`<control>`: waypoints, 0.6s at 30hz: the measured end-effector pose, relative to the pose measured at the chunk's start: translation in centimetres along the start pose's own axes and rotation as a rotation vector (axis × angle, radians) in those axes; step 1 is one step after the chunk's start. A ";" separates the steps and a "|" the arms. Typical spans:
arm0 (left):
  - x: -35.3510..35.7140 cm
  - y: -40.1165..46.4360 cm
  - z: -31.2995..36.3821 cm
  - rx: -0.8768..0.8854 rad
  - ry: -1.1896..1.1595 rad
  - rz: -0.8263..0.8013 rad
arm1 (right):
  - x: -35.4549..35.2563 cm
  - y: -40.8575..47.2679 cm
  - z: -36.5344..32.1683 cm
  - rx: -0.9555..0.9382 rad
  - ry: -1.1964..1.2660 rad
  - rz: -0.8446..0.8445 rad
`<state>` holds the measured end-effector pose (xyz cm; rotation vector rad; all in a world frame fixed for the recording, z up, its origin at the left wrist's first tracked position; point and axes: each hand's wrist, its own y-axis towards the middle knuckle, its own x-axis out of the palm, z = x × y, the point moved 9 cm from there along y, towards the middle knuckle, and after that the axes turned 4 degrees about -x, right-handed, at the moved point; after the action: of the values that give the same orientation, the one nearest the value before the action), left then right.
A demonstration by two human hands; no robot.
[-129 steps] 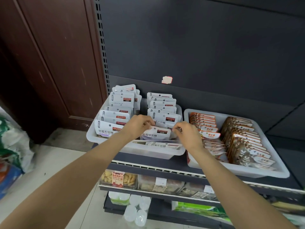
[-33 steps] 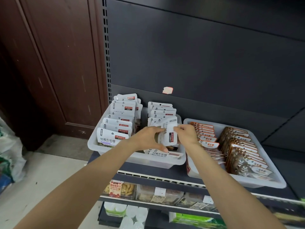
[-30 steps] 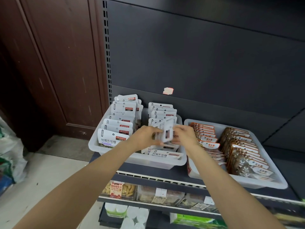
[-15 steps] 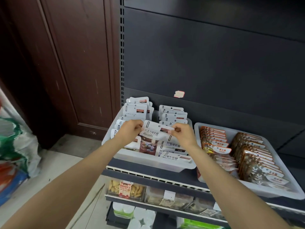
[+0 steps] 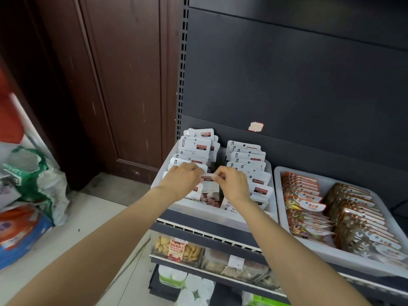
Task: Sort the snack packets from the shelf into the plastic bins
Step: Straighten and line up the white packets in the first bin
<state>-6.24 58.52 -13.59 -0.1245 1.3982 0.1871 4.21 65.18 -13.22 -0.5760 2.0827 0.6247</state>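
A white snack packet (image 5: 209,191) with a clear window stands upright at the front middle of the left white plastic bin (image 5: 212,214). My left hand (image 5: 183,181) pinches its top left corner and my right hand (image 5: 231,184) pinches its top right corner. Two rows of white packets (image 5: 247,155) stand in the bin behind it. The right plastic bin (image 5: 344,260) holds rows of orange and brown packets (image 5: 304,208).
A dark back panel rises behind the bins on the shelf (image 5: 198,226). Lower shelves hold clear boxes of snacks (image 5: 176,250) and white cups (image 5: 189,286). A brown wooden door (image 5: 123,85) and stuffed bags (image 5: 28,195) on the floor are to the left.
Both hands have lowered the packet from above the bin down into its front middle, and it now stands upright. The view has shifted left.
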 end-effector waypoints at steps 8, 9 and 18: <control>0.7 0.2 3.4 0.035 0.070 0.031 | -5.7 -4.5 7.4 0.058 0.012 -0.078; 0.9 0.0 3.9 0.064 0.059 0.027 | -5.8 -5.0 7.8 0.066 0.010 -0.106; -0.9 0.2 4.8 0.124 0.302 -0.005 | -5.4 -5.9 7.7 0.037 -0.244 -0.202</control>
<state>-1.75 59.61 -11.85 -0.0550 1.7059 0.0784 15.21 66.35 -13.82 -0.6453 1.7786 0.5111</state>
